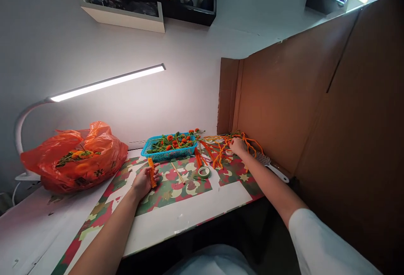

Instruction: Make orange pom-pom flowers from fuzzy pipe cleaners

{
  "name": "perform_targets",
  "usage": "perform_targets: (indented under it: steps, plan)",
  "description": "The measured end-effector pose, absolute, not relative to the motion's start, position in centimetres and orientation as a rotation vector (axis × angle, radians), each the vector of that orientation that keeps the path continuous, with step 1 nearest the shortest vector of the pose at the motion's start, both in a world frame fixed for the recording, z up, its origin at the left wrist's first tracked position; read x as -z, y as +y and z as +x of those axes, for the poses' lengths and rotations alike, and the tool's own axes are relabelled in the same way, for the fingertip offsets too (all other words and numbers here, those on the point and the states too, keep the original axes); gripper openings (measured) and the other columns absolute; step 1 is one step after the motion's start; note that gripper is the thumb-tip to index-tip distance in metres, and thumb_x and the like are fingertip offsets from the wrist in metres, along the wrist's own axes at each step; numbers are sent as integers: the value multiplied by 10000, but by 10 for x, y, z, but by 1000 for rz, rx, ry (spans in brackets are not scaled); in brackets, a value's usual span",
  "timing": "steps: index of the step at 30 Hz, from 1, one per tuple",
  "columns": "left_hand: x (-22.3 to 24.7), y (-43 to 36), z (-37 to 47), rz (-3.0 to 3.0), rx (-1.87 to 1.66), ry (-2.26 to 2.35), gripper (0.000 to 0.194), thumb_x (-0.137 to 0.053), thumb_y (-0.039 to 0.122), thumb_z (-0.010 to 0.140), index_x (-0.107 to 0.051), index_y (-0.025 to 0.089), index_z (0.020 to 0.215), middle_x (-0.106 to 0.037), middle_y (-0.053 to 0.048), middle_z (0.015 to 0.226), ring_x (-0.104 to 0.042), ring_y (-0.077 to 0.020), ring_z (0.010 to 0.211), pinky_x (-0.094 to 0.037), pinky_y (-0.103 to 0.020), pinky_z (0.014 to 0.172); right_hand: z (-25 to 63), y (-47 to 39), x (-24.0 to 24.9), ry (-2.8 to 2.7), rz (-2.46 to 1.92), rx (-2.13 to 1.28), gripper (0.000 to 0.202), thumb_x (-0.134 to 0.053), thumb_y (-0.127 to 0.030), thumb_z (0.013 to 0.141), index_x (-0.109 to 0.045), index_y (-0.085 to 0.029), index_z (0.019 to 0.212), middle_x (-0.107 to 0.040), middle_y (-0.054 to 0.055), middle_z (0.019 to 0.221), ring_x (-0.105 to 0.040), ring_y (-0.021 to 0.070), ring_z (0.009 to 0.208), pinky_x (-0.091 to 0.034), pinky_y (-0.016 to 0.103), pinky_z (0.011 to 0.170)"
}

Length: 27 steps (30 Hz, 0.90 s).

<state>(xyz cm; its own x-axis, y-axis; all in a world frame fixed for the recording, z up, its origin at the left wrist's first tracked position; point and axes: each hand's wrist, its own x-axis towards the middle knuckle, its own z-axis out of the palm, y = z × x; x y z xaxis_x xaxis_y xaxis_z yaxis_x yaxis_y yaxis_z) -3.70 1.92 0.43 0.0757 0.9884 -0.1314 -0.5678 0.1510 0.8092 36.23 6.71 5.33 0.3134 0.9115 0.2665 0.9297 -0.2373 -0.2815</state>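
Note:
My left hand (145, 181) is closed around an orange fuzzy bundle (152, 173), which stands nearly upright above the patterned table covering. Farther right, my right hand (238, 145) reaches into a tangle of orange fuzzy strands (252, 142) near the cardboard; its fingertips are too small and partly hidden to show what they hold. Between the hands lie a roll of pale green tape (204, 172), a thin wooden stick (178, 173) and some red-orange strips (198, 157). A blue basket (170, 154) with orange flowers and green stems is behind them.
On the left sits an orange plastic bag (110, 157) with flowers inside, under a lit lamp (109, 83). A tall cardboard panel (277, 98) bounds the right side. A brush (277, 173) lies beside my right forearm. The table's front edge (189, 227) is close to my body.

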Motion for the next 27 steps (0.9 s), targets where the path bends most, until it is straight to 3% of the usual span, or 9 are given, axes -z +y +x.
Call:
perform_targets:
  steps: [4,11,16,21,24,27]
  plan:
    - [-5,18,-35,710,-1302,872,182,-425,57,787,-530,154,901,-461,20,577,-411,-81,409,-385,-167,363,390,86,-56,-1633,-2245,103,305,-463,-235,869,-615,-125,1109,-554,170,1230,-437,272,1204,-388,316,857]
    - [-7,14,-31,814,-1259,960,173,-540,50,778,-542,134,930,-587,-35,698,-530,-89,465,-467,-184,413,389,112,-50,-1764,-2282,-2,450,-494,-375,880,-520,-130,1256,-485,176,1333,-362,271,1274,-291,402,987]
    - [-5,16,-33,826,-1256,996,192,-580,80,788,-554,128,972,-613,-45,727,-545,-82,471,-482,-178,423,393,116,-44,-1695,-2350,-47,429,-522,-341,865,-529,-120,1233,-510,189,1289,-384,291,1257,-297,439,984]
    - [-2,20,-34,812,-1280,999,134,-554,80,813,-569,115,941,-603,-39,692,-531,-70,457,-469,-160,416,402,112,-44,-1534,-2340,19,442,-391,-309,910,-450,-132,1311,-443,188,1338,-384,290,1248,-321,443,981]
    - [-1,21,-34,788,-1287,1004,121,-560,77,809,-568,112,924,-603,-40,694,-527,-70,454,-476,-168,424,405,114,-43,-1444,-2358,-44,465,-441,-339,883,-496,-114,1287,-402,208,1370,-352,342,1266,-333,486,969]
    - [-1,20,-34,783,-1294,998,126,-537,72,818,-561,108,936,-601,-42,689,-531,-78,460,-476,-178,423,406,118,-39,-1429,-2329,-149,452,-536,-371,828,-586,-125,1205,-473,189,1324,-358,353,1260,-321,510,978]
